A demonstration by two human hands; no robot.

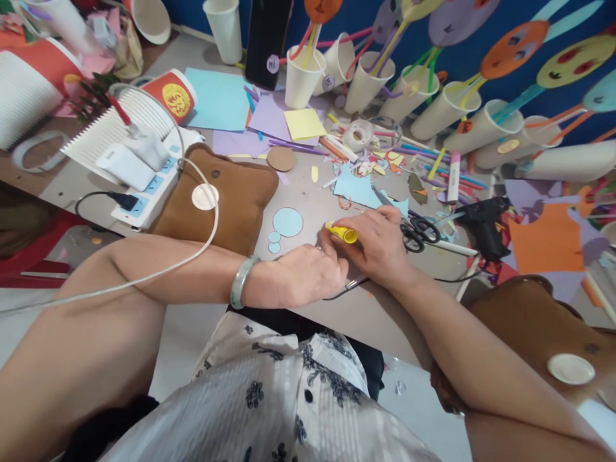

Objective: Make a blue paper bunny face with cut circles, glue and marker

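Three blue discs (287,222) beside left hand (305,274) (hold unclear); right hand (381,247) clasps yellow tube (343,233), seemingly readying it; next move needs steadiness.

Setting: craft workspace, whether home or workshop cannot be told — evidence: grey table (312,199) strewn with paper scraps (353,186), tape roll (359,136), scissors (418,232), black glue gun (486,224); paper cups (301,86) carrying paper faces (514,50), lined up before a blue panel (187,13).
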